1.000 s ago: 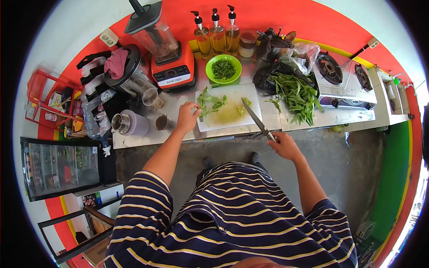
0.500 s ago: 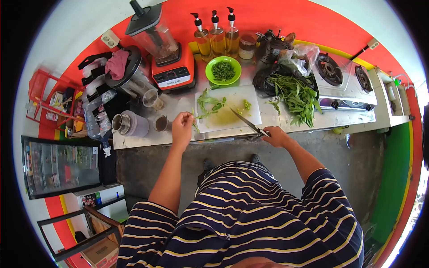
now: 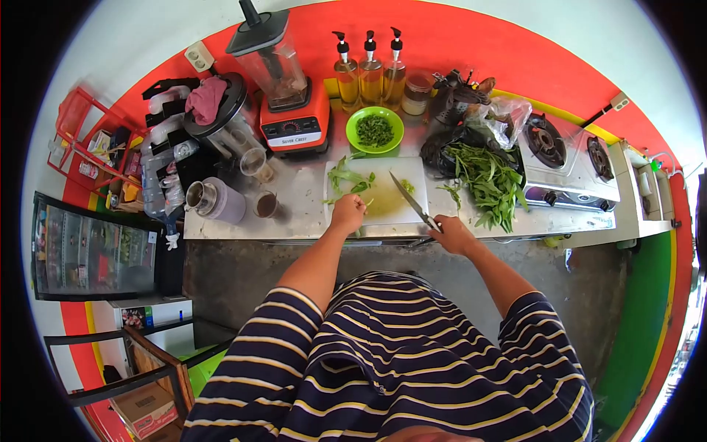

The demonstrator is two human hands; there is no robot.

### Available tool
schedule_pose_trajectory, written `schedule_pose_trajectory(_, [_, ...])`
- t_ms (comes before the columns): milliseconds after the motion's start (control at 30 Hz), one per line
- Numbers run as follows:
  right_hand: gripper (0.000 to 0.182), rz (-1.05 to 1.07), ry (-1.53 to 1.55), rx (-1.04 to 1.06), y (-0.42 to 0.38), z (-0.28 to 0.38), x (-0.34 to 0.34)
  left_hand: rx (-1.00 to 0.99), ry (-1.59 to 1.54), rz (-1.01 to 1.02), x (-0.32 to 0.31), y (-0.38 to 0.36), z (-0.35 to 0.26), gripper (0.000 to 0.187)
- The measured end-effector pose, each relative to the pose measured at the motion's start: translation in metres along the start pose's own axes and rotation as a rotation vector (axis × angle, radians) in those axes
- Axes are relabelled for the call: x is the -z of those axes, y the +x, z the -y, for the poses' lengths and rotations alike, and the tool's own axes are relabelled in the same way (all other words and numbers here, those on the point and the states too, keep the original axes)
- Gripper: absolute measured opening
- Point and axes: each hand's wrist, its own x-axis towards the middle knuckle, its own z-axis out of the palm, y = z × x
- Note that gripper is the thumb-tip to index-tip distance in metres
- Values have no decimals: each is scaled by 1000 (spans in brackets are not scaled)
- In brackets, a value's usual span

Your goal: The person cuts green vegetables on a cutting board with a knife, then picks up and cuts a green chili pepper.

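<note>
My right hand is closed around the handle of a knife. The blade points up and to the left over the right part of a white cutting board. My left hand is over the board's lower left part, fingers pinched, with the tip of a thin green stem showing at them. Leafy green sprigs lie on the board above that hand. A small pile of chopped green pieces rests beside the blade, partly hidden by it.
Behind the board stands a green bowl of chopped greens. To the right are a heap of leafy stems and a gas stove. A cup of dark liquid, a steel flask and a red blender stand left.
My left hand has moved right, from beside the board to over it, with a green stem. The knife has turned more upright. The whole view has shifted slightly.
</note>
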Motion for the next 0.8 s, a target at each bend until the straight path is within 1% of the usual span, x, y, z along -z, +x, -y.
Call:
schedule_pose_trajectory(67, [33,47,-27,-25,0,10,1,-35,167,-6,-10,5,1,9])
schedule_pose_trajectory(100, [34,48,-7,-32,-1,12,-3,-32,159,-3,-14,4,-4,9])
schedule_pose_trajectory(167, [39,77,15,-25,1,13,-10,-106,247,-23,-19,2,-14,8])
schedule_pose_trajectory(200, [39,76,15,-27,3,12,-16,-107,246,-21,-22,3,-14,8])
schedule_pose_trajectory(267, [41,143,73,-69,6,10,-27,-245,300,4,-28,6,-15,9])
schedule_pose_trajectory(300, [43,178,88,-81,7,16,-28,-248,299,6,-29,7,-18,9])
schedule_pose_trajectory(367, [43,180,117,-110,13,23,-38,-291,302,-15,-32,7,-23,11])
schedule_pose_trajectory(400, [43,184,149,-136,16,26,-44,-289,303,-5,-35,9,-24,11])
schedule_pose_trajectory(433, [44,183,127,-95,18,34,-45,-262,284,-25,-37,10,-24,10])
schedule_pose_trajectory(467, [44,188,132,-102,20,41,-45,-234,265,-49,-39,11,-24,9])
schedule_pose_trajectory(533, [42,252,226,-210,25,57,-43,-208,317,-35,-41,8,-26,9])
schedule_pose_trajectory(600, [40,239,226,-182,34,57,-51,-187,369,-28,-44,4,-26,9])
schedule_pose_trajectory(667, [37,229,289,-245,40,60,-54,-313,430,-100,-47,-1,-24,9])
schedule_pose_trajectory(700, [37,230,291,-244,43,60,-57,-312,431,-101,-48,-3,-25,9])
schedule_pose_trajectory(767, [38,104,120,-239,47,58,-64,-382,547,-179,-49,-3,-27,8])
schedule_pose_trajectory(800, [38,106,122,-242,46,62,-62,-381,548,-175,-50,-3,-27,8])
